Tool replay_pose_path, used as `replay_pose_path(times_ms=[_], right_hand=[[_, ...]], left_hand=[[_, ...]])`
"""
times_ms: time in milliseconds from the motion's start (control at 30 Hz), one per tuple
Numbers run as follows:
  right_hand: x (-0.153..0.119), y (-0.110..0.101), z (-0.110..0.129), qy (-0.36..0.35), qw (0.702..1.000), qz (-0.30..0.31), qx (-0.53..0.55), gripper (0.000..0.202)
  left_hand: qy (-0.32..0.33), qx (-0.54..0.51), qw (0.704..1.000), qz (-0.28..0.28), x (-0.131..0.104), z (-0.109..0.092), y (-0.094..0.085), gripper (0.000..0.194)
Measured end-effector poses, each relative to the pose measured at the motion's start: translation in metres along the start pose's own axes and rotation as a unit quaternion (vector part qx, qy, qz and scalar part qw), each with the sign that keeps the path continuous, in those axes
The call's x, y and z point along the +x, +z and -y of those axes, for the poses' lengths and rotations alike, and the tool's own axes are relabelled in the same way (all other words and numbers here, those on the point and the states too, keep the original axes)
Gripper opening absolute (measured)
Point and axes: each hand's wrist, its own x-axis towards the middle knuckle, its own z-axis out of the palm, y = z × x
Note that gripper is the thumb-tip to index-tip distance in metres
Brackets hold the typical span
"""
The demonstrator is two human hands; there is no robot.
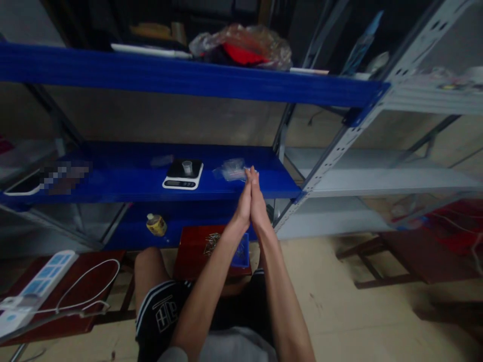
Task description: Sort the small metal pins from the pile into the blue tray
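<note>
My left hand (244, 202) and my right hand (258, 203) meet palm to palm in front of me, with fingers stretched out straight and pointing forward. Both are open, and no object shows between them. Just beyond the fingertips, clear plastic bags (232, 170) lie on the blue shelf (222, 188). To their left stands a small digital scale (180, 182) with a small clear cup (187, 167) on its black plate. Below my forearms a red-brown stool (188, 251) carries a pile of thin metal pieces (212, 243) and a blue tray (247, 256), partly hidden by my left arm.
A yellow-labelled bottle (156, 225) stands on the lower shelf. At left, a white power strip (37, 291) with cables lies on another stool (81, 322). An upper blue beam (188, 75) spans above the hands. Grey shelving (370, 173) and a bench (422, 256) are at right.
</note>
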Motion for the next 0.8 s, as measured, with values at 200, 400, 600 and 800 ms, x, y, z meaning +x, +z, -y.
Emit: replay_pose_path(times_ms=[200, 400, 600, 800], right_hand=[[-0.049, 0.027, 0.025, 0.024, 0.977, 0.007, 0.212, 0.063], [-0.076, 0.028, 0.062, 0.032, 0.944, 0.001, 0.330, 0.067], [-0.080, 0.032, 0.063, 0.072, 0.920, -0.012, 0.385, 0.071], [-0.087, 0.019, 0.039, 0.112, 0.915, 0.023, 0.386, 0.067]], left_hand=[[-0.014, -0.103, 0.992, 0.064, -0.044, -0.051, -0.025, 0.060], [0.003, -0.239, 0.970, 0.042, -0.074, -0.093, -0.032, 0.070], [-0.018, -0.306, 0.951, 0.044, -0.080, -0.100, -0.050, 0.067], [-0.051, -0.299, 0.952, 0.031, -0.090, -0.089, -0.083, 0.065]])
